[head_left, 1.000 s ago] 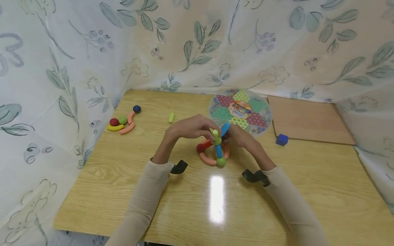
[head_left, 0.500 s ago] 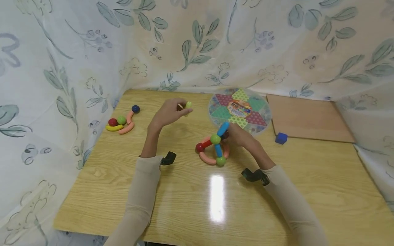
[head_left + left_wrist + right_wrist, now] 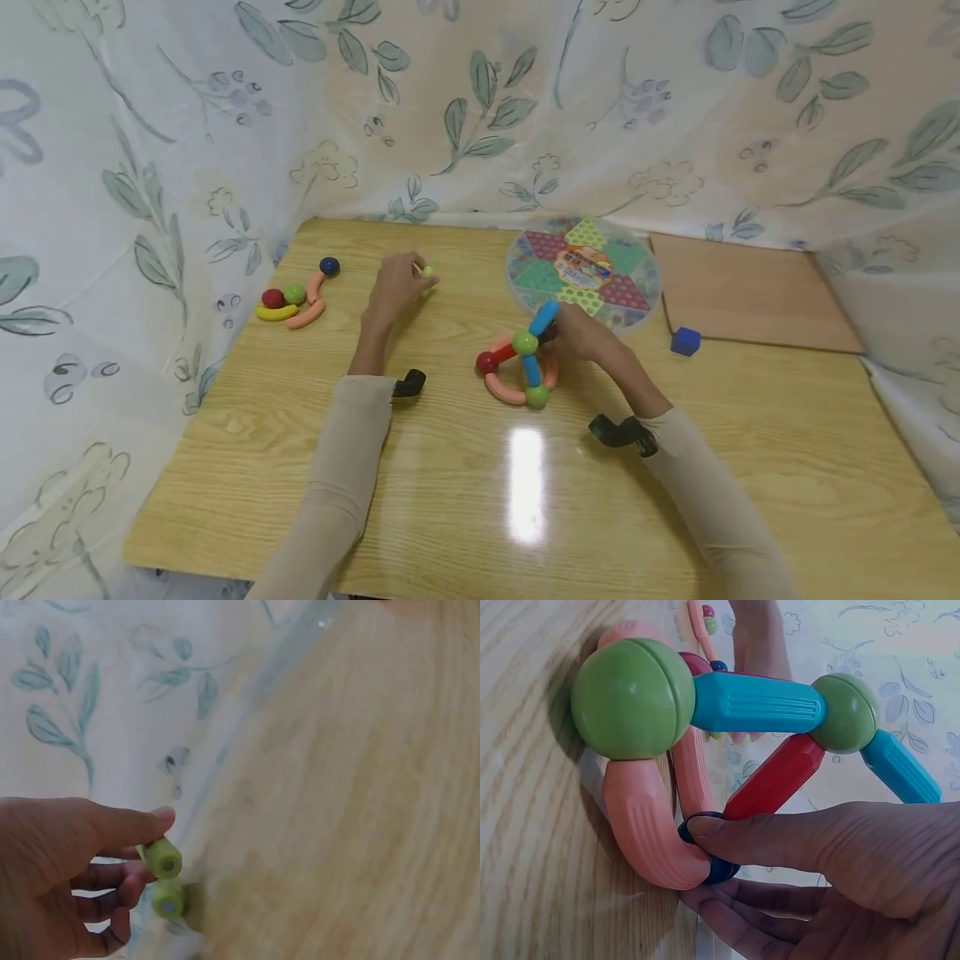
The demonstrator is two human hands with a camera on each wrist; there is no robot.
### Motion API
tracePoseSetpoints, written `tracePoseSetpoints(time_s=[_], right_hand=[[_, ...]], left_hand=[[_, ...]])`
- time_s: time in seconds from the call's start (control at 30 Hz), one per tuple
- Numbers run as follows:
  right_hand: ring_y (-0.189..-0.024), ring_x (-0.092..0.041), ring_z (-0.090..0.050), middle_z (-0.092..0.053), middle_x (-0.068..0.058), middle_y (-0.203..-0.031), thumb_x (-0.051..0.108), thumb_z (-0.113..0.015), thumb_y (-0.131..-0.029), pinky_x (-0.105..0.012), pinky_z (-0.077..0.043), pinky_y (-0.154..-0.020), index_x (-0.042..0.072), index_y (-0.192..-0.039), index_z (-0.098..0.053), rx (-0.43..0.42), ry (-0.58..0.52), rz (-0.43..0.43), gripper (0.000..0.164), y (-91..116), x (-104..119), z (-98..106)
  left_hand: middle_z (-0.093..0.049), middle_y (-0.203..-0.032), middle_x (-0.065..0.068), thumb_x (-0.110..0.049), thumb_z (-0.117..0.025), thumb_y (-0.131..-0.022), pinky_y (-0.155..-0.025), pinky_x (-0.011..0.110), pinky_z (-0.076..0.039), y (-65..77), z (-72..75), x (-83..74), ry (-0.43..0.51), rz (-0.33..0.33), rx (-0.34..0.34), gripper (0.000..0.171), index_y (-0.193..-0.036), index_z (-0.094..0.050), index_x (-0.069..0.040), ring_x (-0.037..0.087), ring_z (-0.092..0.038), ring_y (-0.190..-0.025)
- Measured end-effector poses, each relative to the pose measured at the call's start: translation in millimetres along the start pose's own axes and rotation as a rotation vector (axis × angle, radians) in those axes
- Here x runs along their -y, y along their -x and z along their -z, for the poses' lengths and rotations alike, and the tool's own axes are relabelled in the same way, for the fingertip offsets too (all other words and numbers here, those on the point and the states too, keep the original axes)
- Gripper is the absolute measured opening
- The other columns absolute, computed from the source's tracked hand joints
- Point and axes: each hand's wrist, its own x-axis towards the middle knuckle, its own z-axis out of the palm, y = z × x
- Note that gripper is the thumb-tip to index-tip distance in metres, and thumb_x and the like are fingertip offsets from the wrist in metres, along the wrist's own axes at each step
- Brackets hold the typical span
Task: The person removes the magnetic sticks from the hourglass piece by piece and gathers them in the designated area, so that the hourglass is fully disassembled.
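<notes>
My left hand (image 3: 393, 287) is over the back left of the table, pinching a short yellow-green magnetic rod (image 3: 163, 857) between thumb and fingers. Right beside it in the left wrist view is a second yellow-green rod (image 3: 169, 898). At mid-table stands a frame of magnetic rods and balls: a salmon curved rod (image 3: 505, 390) in the base ring, a red ball (image 3: 487, 362), blue rods (image 3: 757, 703), a red rod (image 3: 774, 776) and a green ball (image 3: 525, 342) on top. My right hand (image 3: 583, 332) pinches the frame's dark blue ball (image 3: 724, 870) at the base.
At the far left lie a yellow curved rod (image 3: 277, 313), salmon curved rods (image 3: 306, 314) and red, green and dark blue balls (image 3: 329, 266). A round Chinese checkers board (image 3: 585, 271) lies behind the frame. To the right are a blue cube (image 3: 686, 341) and a brown board (image 3: 757, 292).
My left hand has lifted the yellow-green rod off the frame's top green ball and carried it left, then down beside the other rod. My right hand stays at the frame.
</notes>
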Motion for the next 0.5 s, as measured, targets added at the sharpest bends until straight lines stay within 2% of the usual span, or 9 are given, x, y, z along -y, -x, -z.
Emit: tracePoseSetpoints(time_s=[0.17, 0.3, 0.5], right_hand=[[-0.102, -0.040, -0.073, -0.076, -0.021, -0.103, -0.004, -0.073, -0.092, -0.052, -0.060, -0.092, -0.004, -0.102, -0.072, -0.001, 0.001, 0.005, 0.010, 1, 0, 2], [-0.101, -0.041, -0.074, -0.076, -0.022, -0.102, -0.004, -0.073, -0.092, -0.051, -0.061, -0.091, -0.004, -0.101, -0.071, 0.003, 0.003, 0.006, 0.009, 2, -2, 2], [-0.102, -0.039, -0.073, -0.076, -0.020, -0.103, -0.003, -0.073, -0.093, -0.052, -0.060, -0.093, -0.002, -0.100, -0.071, 0.002, -0.014, -0.023, 0.008, -1, -2, -1]], left_hand=[[-0.072, -0.108, 0.029, -0.019, -0.077, -0.096, -0.087, 0.050, -0.059, -1.1, -5.8, 3.2, 0.013, 0.046, -0.005, 0.043, -0.124, -0.067, 0.013, 0.037, -0.068, -0.095], [-0.071, -0.109, 0.029, -0.020, -0.078, -0.095, -0.087, 0.049, -0.058, -1.6, -8.0, 6.3, 0.008, 0.041, -0.014, 0.045, -0.122, -0.068, 0.013, 0.035, -0.066, -0.094], [-0.054, -0.129, 0.031, -0.026, -0.077, -0.096, -0.096, 0.053, -0.052, -0.7, -4.1, 16.5, -0.001, 0.074, 0.001, 0.050, -0.129, -0.065, 0.009, 0.040, -0.056, -0.110]])
